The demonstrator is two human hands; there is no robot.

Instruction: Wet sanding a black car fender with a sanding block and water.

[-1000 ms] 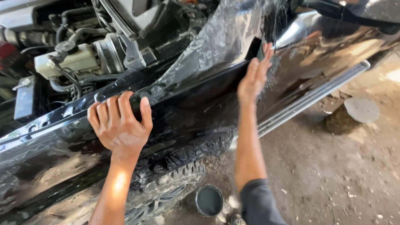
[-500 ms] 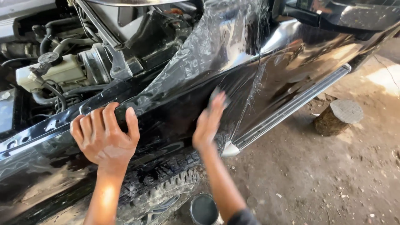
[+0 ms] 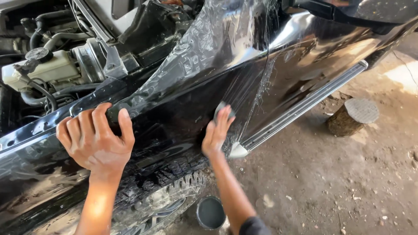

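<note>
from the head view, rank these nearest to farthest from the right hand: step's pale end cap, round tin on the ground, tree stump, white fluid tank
Measured from the right hand, pressed on the black fender:
1. Pale end cap, just right of and below the hand.
2. Round tin, on the ground below the forearm.
3. Tree stump, far right on the dirt.
4. White fluid tank, far left in the engine bay.

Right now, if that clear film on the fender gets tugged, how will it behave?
The clear film looks thin and floppy: it wrinkles near the engine bay. It probably clings where the right hand presses it onto the black fender. It seems light, apt to crease.
</note>
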